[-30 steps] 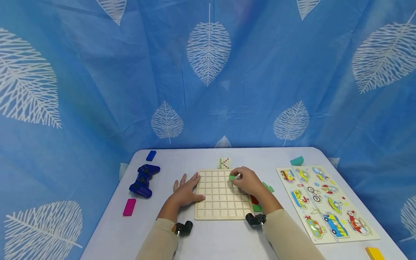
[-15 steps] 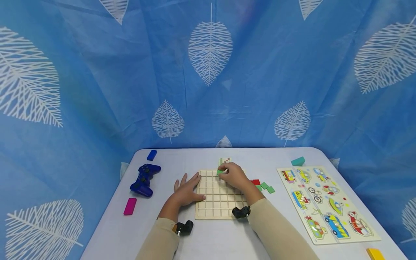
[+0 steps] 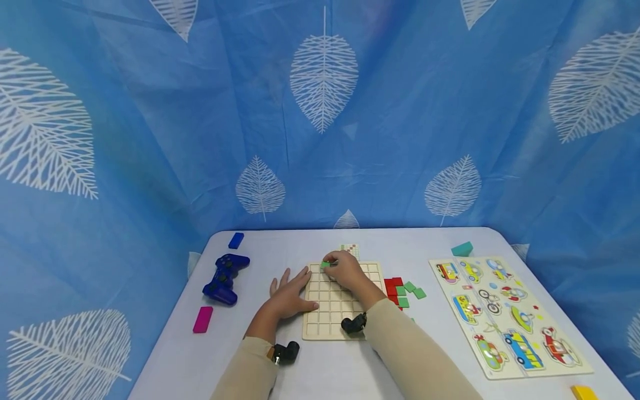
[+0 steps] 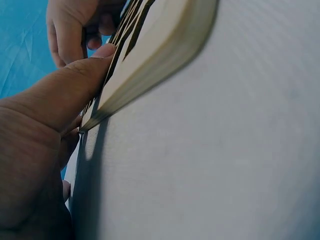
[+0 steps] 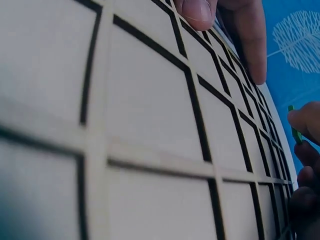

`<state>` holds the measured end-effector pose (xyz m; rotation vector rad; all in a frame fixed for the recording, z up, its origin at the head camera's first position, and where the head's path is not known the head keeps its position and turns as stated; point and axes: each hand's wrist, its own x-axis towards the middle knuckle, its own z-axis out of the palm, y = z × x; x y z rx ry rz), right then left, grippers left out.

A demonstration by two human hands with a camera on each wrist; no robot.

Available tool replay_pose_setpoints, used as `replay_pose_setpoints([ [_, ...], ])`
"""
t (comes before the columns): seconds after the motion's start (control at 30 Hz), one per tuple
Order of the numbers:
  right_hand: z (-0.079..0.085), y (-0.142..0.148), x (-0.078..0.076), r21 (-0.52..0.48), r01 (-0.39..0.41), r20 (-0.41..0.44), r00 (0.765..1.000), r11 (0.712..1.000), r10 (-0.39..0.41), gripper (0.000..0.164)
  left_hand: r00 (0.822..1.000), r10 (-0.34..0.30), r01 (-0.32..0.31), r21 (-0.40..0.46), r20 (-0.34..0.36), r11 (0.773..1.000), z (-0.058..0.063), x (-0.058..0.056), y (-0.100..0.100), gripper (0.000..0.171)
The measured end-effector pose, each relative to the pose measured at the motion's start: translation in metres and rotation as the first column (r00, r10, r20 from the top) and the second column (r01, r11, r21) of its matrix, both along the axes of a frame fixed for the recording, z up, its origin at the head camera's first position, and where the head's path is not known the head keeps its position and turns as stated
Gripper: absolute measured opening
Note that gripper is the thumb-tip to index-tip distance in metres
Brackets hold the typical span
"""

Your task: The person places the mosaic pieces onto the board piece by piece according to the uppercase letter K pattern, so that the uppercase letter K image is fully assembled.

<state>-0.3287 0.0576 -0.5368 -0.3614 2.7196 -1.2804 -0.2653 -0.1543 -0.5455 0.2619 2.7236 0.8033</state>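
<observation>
A pale wooden grid board (image 3: pixel 325 331) lies on the table. My left hand (image 3: pixel 290 297) rests at its left edge with fingers spread; in the left wrist view the thumb (image 4: pixel 82 75) lies on the board's rim. Above the board's far left part, my right hand (image 3: pixel 347 271) pinches a small green square tile (image 3: pixel 325 265) between thumb and fingers. The right wrist view shows the same tile (image 5: pixel 295 125) edge-on, apart from the grid. Behind the right hand, a small pattern card (image 3: pixel 351 248) is partly hidden.
Loose red tiles (image 3: pixel 390 286) and green tiles (image 3: pixel 419 293) lie right of the board. Further right is a vehicle puzzle board (image 3: pixel 480 328). A blue game controller (image 3: pixel 223 279), a pink block (image 3: pixel 202 319) and a blue block (image 3: pixel 236 240) sit on the left.
The right hand has moved left along the board's far edge, carrying the green tile, which uncovers the red and green tiles on the right. The left hand stays in place.
</observation>
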Motion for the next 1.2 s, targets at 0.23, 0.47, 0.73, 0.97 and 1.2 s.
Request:
replay_pose_setpoints([
  [0.23, -0.006, -0.005, -0.004, 0.047, 0.061, 0.026, 0.998, 0.997, -0.062, 0.026, 1.000, 0.005, -0.005, 0.016, -0.001, 1.000, 0.000, 0.001, 0.000, 0.100],
  [0.47, -0.009, -0.006, -0.005, 0.116, 0.053, 0.013, 0.998, 0.992, -0.054, 0.025, 1.000, -0.001, 0.001, 0.026, -0.002, 1.000, -0.004, 0.001, -0.001, 0.100],
  [0.73, -0.011, -0.009, -0.010, 0.175, 0.026, -0.003, 1.000, 0.984, -0.026, 0.025, 1.000, 0.005, -0.005, 0.013, 0.003, 1.000, -0.002, -0.001, -0.001, 0.100],
  [0.97, -0.011, -0.006, -0.008, 0.210, 0.006, -0.025, 1.000, 0.978, -0.001, 0.028, 1.000, 0.005, -0.005, 0.006, 0.009, 1.000, 0.000, -0.001, -0.001, 0.100],
  [1.2, -0.007, -0.001, 0.000, 0.152, 0.004, -0.030, 1.000, 0.988, 0.000, 0.034, 1.000, 0.007, -0.007, 0.002, 0.008, 1.000, 0.000, -0.001, 0.000, 0.100],
])
